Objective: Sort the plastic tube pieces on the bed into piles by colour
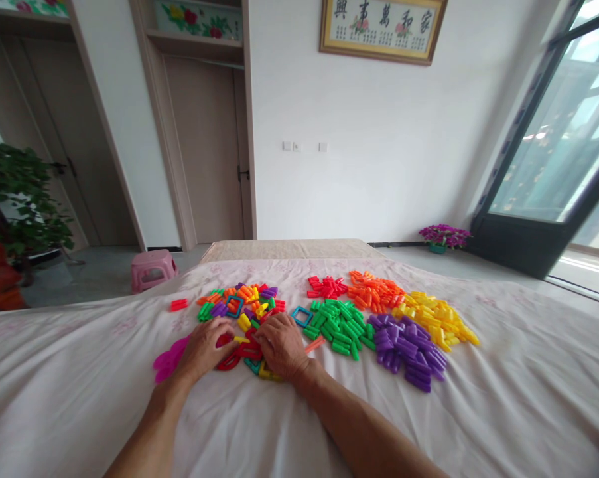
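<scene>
My left hand [207, 346] is curled at the left of a mixed pile, thumb and forefinger closed at the end of a small yellow plastic piece [241, 339]. Bent downward over the pile's right side is my right hand [282, 342]; its fingertips are hidden, so I cannot make out what they hold. Red plastic frames [228, 362] lie between and below the hands. A yellow frame [269, 373] shows partly under my right hand. Beyond the hands sit mixed coloured tubes [250, 293] and a blue square frame [235, 306]. Magenta plastic shapes [168, 359] lie beside my left wrist.
Sorted tubes form green [339, 325], purple [407, 348], yellow [434, 317], orange [376, 291] and red [326, 287] piles on the right. A teal square frame [302, 317] lies by the green ones. The wrinkled cloth [518, 385] covers the surface. A pink stool [153, 269] stands beyond.
</scene>
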The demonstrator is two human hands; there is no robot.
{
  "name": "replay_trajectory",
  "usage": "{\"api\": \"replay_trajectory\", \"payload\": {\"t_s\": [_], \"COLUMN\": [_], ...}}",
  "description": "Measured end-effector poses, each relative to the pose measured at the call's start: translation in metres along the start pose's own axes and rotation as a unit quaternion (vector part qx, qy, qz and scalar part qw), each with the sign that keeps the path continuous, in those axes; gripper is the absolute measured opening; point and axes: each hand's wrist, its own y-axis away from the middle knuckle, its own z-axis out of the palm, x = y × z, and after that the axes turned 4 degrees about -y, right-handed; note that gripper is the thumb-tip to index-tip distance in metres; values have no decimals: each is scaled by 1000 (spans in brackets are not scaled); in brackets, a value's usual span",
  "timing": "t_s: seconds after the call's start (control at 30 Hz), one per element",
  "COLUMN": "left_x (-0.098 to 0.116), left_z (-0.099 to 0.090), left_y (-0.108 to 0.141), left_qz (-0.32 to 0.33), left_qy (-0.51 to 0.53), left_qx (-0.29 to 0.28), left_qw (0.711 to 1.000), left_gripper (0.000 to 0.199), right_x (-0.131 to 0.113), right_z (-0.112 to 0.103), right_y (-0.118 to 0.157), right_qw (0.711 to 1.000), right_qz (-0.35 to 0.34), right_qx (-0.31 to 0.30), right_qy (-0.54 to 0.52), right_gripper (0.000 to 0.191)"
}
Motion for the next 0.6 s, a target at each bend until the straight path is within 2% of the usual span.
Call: {"api": "replay_trajectory", "payload": {"t_s": [0.23, 0.47, 0.6], "left_x": [-10, 5, 11], "left_z": [5, 3, 5], "left_y": [-2, -4, -7], "left_qz": [-27, -4, -1], "left_qy": [57, 97, 139], "left_qx": [55, 35, 12], "left_qw": [996, 995, 990], "left_gripper": [26, 31, 38], "right_x": [-1, -1, 2], "right_z": [0, -1, 0], "right_y": [-1, -3, -3], "right_qw": [1000, 999, 999], "right_qz": [7, 4, 7], "right_qx": [9, -20, -14], "right_qy": [12, 32, 40], "right_gripper": [21, 21, 19]}}
